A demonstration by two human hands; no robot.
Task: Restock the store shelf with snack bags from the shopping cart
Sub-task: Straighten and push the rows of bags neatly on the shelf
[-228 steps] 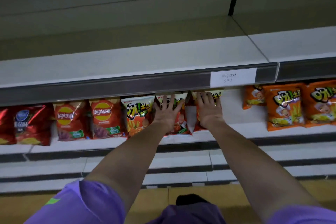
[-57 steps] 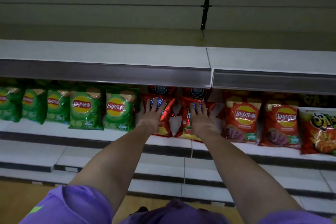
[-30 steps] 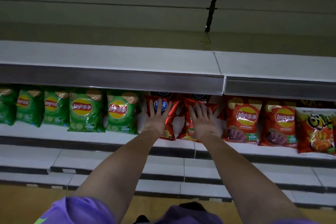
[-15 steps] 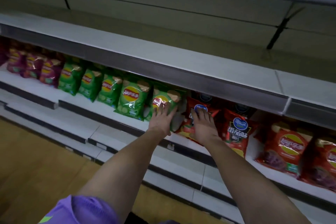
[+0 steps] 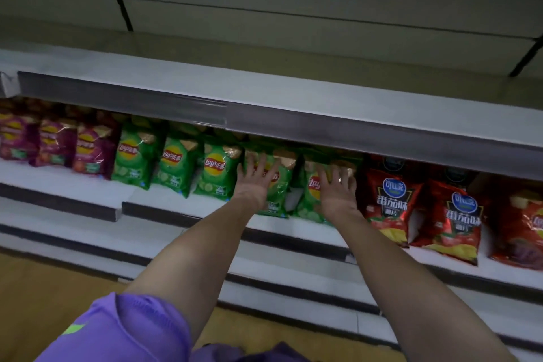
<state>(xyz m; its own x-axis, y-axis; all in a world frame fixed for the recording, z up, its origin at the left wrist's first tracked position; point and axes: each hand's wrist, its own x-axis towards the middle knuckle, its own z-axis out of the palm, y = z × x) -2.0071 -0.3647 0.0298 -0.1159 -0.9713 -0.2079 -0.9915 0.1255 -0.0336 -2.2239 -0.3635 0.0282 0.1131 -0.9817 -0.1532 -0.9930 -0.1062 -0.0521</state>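
Both flat, open hands, left hand [image 5: 255,182] and right hand [image 5: 335,191], pressed green Lay's bags [image 5: 277,185] back on the shelf [image 5: 293,229], probably straightening rows; the next pair seemed due.

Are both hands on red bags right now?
No, the left hand and right hand each press flat on a green bag, left of the red bags.

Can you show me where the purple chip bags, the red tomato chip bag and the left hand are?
purple chip bags [image 5: 91,150]: head view, front of the rightmost bag.
red tomato chip bag [image 5: 392,203]: head view, its printed front.
left hand [image 5: 255,182]: head view, back of the hand.
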